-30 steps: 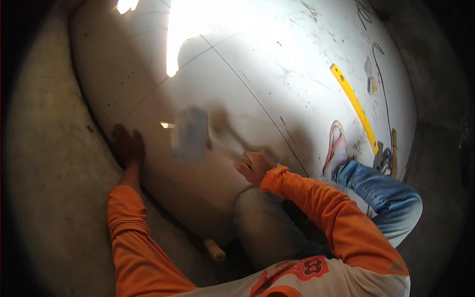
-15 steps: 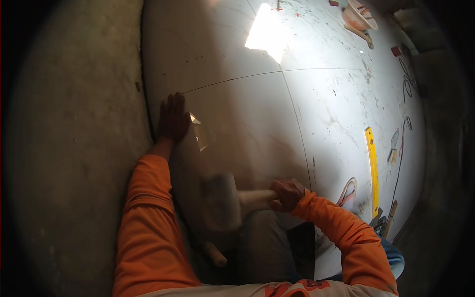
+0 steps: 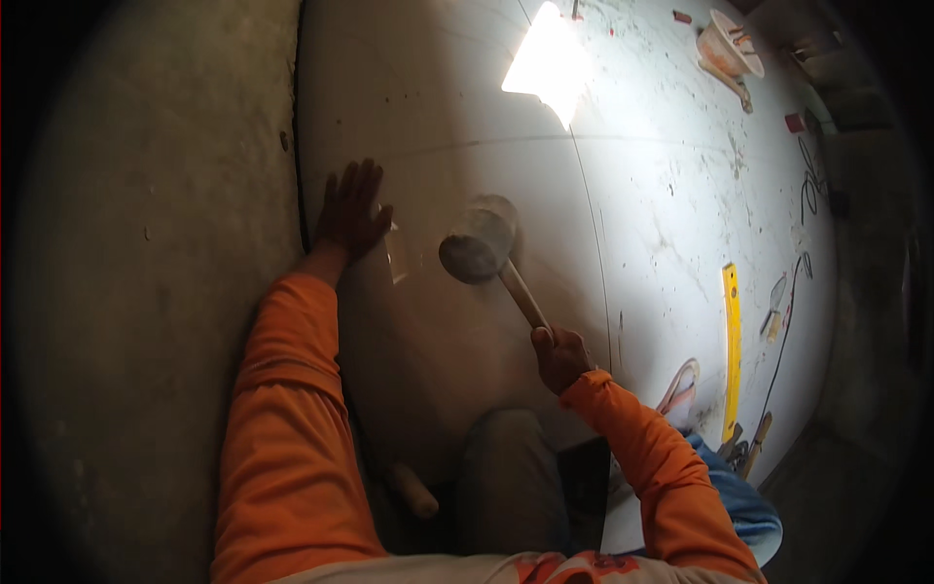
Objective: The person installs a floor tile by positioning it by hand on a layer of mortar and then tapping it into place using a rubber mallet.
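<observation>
My right hand (image 3: pixel 562 358) is closed round the wooden handle of a rubber mallet (image 3: pixel 479 239). The mallet's thick grey head is over the middle of a large pale floor tile (image 3: pixel 486 341); whether it touches the surface I cannot tell. My left hand (image 3: pixel 352 212) lies flat on the tile's left part near the wall, fingers spread, with nothing in it. Beside its thumb is a small rectangular cut-out (image 3: pixel 397 255) in the tile. A rounded wooden handle (image 3: pixel 413 492) shows near my left knee, its other end hidden in shadow.
A rough concrete wall (image 3: pixel 165 243) runs along the left. On the tiles at right lie a yellow spirit level (image 3: pixel 732 350), a trowel (image 3: pixel 776 297), a sandal (image 3: pixel 679 386) and a dark cord (image 3: pixel 781 355). Farther off stands a whitish bucket (image 3: pixel 728 44). Bright light falls on the far tiles (image 3: pixel 550 63).
The mallet has swung forward from beside my knee to over the middle of the tile. My left hand stays on the tile, its fingers now spread wider.
</observation>
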A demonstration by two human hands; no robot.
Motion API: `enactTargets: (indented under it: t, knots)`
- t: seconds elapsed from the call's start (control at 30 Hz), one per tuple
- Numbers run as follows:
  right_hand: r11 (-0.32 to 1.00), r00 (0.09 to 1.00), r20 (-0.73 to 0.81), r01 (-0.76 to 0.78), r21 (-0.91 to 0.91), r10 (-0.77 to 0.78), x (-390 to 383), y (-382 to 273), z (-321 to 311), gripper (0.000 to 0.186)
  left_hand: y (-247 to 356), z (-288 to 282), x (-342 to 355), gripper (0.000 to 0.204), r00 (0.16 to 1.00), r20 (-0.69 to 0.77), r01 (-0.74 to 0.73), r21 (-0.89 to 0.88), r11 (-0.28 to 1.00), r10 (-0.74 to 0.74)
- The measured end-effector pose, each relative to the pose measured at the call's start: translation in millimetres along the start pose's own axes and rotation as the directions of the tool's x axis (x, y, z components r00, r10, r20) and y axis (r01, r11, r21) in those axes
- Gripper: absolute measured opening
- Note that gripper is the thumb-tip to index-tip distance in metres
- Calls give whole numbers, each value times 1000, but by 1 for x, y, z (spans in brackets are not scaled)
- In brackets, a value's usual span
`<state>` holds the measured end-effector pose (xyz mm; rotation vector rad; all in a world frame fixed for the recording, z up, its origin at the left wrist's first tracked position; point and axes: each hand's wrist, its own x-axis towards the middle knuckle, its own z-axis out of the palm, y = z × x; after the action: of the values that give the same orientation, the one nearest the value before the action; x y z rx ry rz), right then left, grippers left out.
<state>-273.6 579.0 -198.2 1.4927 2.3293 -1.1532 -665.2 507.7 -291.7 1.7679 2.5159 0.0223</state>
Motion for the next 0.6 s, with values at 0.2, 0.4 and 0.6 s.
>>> enactTargets:
  t: [0.2,0.4,0.6]
  knots:
    - [966,955,-159,232,-119,-249,14,17,20,47,26,-12,31,70,970,51,229,131,965,-237]
    - [980,966,-179,169,-108,-187,-8,68,48,52,35,-8,27,73,977,31,207,63,976,-209]
    - [912,917,-192,381,153,-351,-23,4,36,58,27,-1,21,72,984,-97,149,-25,989,-150]
